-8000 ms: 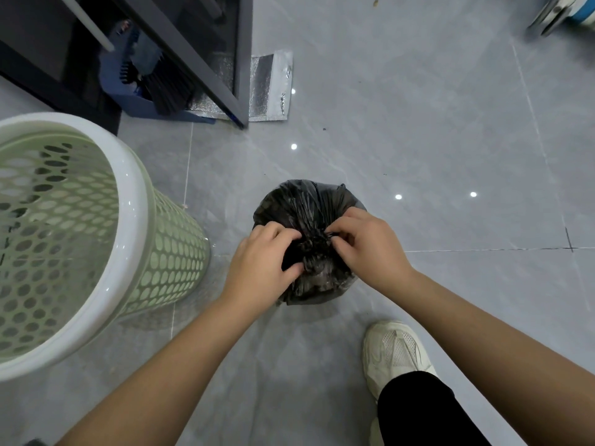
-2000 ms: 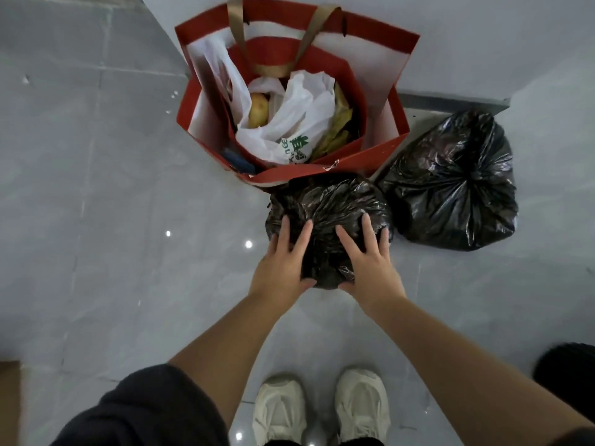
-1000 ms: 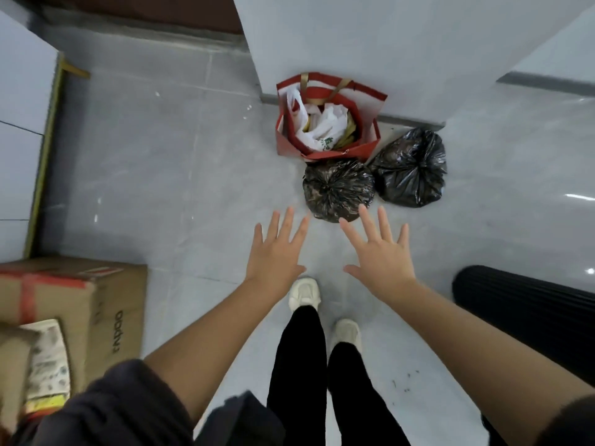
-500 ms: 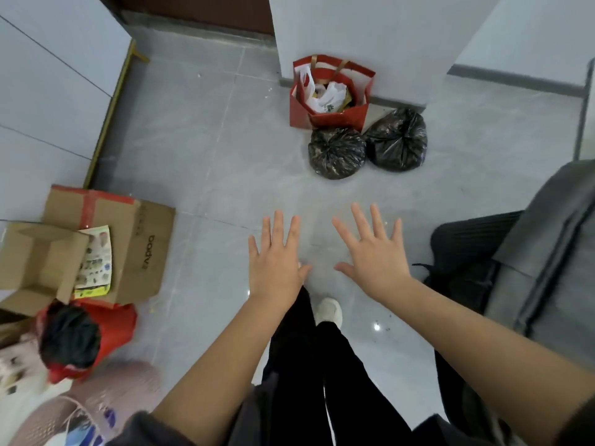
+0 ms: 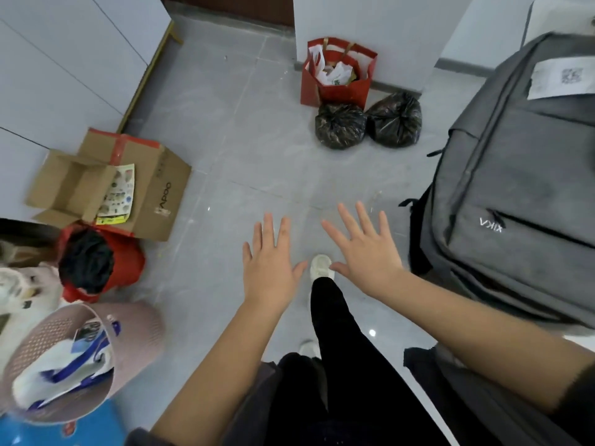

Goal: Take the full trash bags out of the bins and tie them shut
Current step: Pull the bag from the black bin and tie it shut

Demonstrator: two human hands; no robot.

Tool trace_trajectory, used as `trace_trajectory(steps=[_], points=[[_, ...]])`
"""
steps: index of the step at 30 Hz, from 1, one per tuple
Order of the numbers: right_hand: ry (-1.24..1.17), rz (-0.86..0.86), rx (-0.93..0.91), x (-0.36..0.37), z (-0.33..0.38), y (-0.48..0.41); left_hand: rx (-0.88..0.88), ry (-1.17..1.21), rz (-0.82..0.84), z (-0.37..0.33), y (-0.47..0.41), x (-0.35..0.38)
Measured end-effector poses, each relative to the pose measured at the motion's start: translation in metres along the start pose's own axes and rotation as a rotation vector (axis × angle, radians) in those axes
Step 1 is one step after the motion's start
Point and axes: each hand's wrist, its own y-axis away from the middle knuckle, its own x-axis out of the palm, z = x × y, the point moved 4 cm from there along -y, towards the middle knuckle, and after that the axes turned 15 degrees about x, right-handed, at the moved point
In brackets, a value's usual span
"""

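Near the frame's top centre, two tied trash bags (image 5: 367, 123) touch; lower down, left hand (image 5: 269, 268) and right hand (image 5: 365, 249) hover spread, empty.

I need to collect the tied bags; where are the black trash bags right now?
In the head view, both black trash bags sit side by side on the floor, upper centre-right, just in front of the red paper bag by the wall.
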Motion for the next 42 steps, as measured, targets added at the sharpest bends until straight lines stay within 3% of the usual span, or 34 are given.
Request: trace_trajectory(steps=[7, 13, 25, 42], points=[[0.041, 0.029, -0.091, 0.049, 0.010, 0.115, -0.026, -0.016, 0.087, -0.026, 0.126, 0.046], [0.076, -0.021, -0.199, 0.073, -0.008, 0.183, -0.054, -0.030, 0.093, -0.078, 0.181, 0.071], [0.226, -0.052, -0.426, 0.160, -0.129, 0.292, -0.211, -0.010, 0.081, -0.237, 0.286, 0.176], [0.173, -0.152, -0.461, 0.253, -0.257, 0.460, -0.347, -0.003, -0.083, -0.438, 0.411, 0.286]])
